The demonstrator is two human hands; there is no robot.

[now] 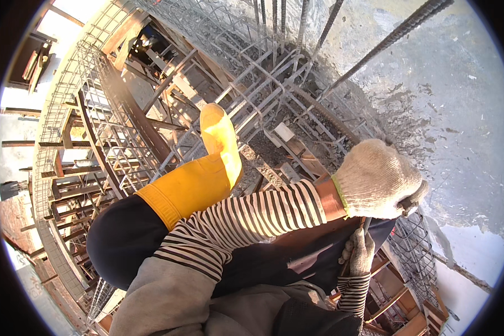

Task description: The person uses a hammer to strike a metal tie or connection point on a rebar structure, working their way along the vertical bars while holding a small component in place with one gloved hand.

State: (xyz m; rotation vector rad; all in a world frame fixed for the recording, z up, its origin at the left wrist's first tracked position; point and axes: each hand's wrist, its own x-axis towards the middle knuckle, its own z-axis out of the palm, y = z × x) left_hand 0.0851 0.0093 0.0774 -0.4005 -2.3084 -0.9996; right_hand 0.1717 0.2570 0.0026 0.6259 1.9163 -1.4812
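My left hand [378,179], in a pale knitted glove with a green-edged cuff, is raised at the right of the head view. Its fingers are curled into a fist, and what they grip is hidden; the fingertip side looks dark. Just below, my right hand [360,252], also gloved, is closed round a thin metal rod [366,224] that reaches up toward the left fist. Whether the rod touches the left hand cannot be told. Black-and-white striped sleeves [263,215] cover both forearms. Beneath the left arm are my dark trousers [123,241] and a yellow boot [193,185].
A rebar cage [263,95] crosses beyond the boot. Long ribbed bars [392,45] slant up before a grey concrete wall [453,95]. Wire mesh [414,252] hangs by the right hand. To the left, mesh and timber framing [73,190] drop to lower levels.
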